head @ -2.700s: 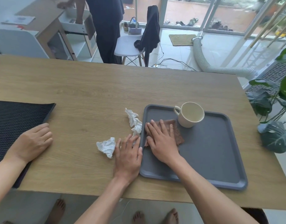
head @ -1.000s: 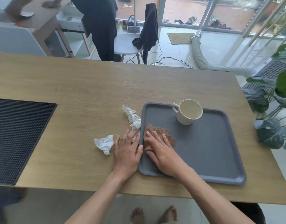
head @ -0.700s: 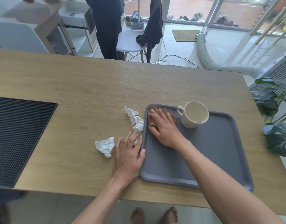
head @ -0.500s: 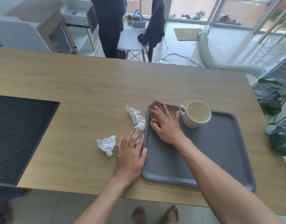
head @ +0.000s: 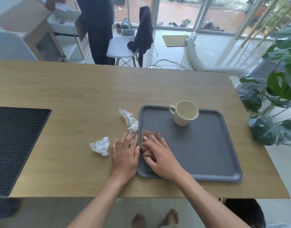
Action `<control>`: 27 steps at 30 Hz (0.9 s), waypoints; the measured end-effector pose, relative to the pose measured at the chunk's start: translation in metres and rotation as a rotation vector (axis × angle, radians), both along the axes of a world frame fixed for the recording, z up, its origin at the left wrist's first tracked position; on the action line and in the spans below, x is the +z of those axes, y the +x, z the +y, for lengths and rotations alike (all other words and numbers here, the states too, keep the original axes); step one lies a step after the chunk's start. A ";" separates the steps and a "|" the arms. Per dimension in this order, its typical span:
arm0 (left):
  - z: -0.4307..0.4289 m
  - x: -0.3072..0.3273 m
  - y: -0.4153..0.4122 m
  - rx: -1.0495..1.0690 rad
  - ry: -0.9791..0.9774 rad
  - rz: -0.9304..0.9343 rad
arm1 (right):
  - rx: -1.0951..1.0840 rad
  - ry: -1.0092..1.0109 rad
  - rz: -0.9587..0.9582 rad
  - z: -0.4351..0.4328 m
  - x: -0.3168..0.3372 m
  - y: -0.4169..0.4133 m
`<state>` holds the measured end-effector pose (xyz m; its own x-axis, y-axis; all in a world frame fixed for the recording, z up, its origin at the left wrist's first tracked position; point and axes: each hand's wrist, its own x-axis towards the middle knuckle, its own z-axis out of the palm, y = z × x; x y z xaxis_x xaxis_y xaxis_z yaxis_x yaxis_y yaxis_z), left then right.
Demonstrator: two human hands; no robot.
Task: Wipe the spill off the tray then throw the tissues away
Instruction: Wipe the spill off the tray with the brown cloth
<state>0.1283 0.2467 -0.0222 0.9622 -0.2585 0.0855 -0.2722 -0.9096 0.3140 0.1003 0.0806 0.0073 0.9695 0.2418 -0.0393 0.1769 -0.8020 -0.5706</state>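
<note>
The right hand (head: 159,155) is pressing down flat, fingers straight and slightly spread, on a brown-soaked tissue (head: 152,134) that is lying on the grey tray (head: 199,145) close against its left rim. The thumb is tucked at the tissue's near edge, possibly hooking under it, though that is hard to tell. The left hand (head: 125,155) is resting palm-down and relaxed on the wooden worktop (head: 75,96), holding nothing, its thumb lying along the tray's left rim and its fingertips reaching the near end of a twisted white tissue (head: 130,120) just beside the tray. A second crumpled white tissue (head: 100,146) is sitting just to the left of that hand. A cream cup (head: 185,113) is standing upright at the tray's far edge. A black ribbed mat (head: 15,145) is lying at the worktop's left end.
</note>
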 end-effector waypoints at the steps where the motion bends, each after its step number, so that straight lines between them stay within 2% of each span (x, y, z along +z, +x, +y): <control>1: 0.000 0.000 0.000 0.004 -0.002 0.003 | 0.014 0.013 0.005 0.000 0.002 -0.008; 7: -0.001 0.000 0.000 0.014 -0.016 -0.020 | 0.082 0.114 0.067 -0.008 0.010 -0.043; 13: 0.001 -0.005 0.000 0.010 -0.034 0.005 | 0.111 0.052 0.107 -0.041 0.021 -0.058; 16: 0.002 -0.005 0.001 -0.005 -0.046 0.017 | 0.035 0.018 0.121 -0.081 0.023 -0.075; 21: 0.001 -0.004 -0.001 -0.013 -0.068 0.015 | -0.220 0.013 0.119 -0.146 0.019 -0.106; 25: -0.003 0.002 0.001 0.017 -0.178 0.032 | -0.310 0.010 0.050 -0.141 0.013 -0.112; 27: -0.012 0.009 0.000 0.019 -0.232 -0.026 | -0.338 0.006 0.014 -0.130 0.010 -0.108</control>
